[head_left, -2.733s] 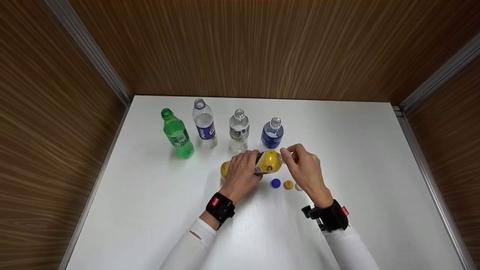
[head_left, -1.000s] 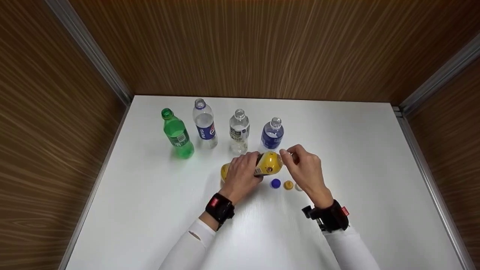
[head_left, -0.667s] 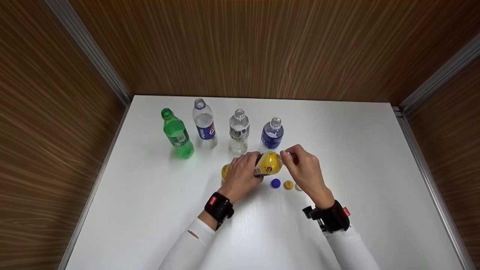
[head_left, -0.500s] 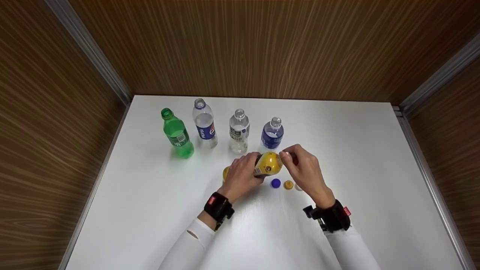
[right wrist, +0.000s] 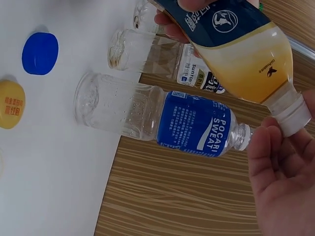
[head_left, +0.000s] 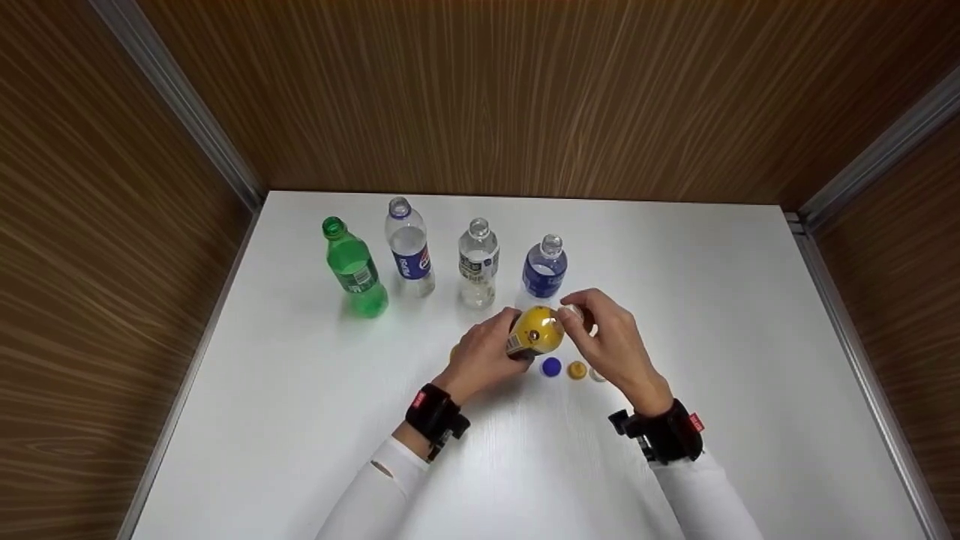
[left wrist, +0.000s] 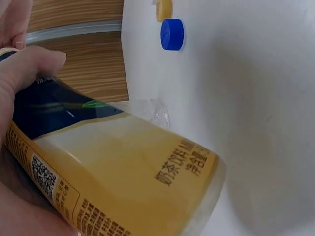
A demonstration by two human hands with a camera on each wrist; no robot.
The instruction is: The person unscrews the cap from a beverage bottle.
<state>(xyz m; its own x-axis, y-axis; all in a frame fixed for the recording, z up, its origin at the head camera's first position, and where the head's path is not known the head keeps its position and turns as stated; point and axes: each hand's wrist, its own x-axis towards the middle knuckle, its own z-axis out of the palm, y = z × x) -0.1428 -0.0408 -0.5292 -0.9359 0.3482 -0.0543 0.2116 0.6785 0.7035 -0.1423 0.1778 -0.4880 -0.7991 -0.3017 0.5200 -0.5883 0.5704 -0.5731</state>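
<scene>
My left hand grips a yellow and dark blue milk tea bottle round its middle. The bottle is tilted above the table, its neck pointing right. In the left wrist view the bottle's lower part slants across the frame. The thumb and fingers of my right hand pinch the white cap, which sits at the bottle's mouth in the right wrist view. Below the hands lie a blue cap, a yellow cap and a pale cap partly hidden by my right hand.
Four uncapped bottles stand behind the hands: a green bottle, a Pepsi bottle, a clear Suntory bottle and a Pocari Sweat bottle. Wood-grain panels enclose the white table at the back and sides.
The milk tea bottle has turned in my left hand's grip, its neck end swinging slightly toward the head camera. The white cap now shows between my right fingers. The standing bottles have stayed put.
</scene>
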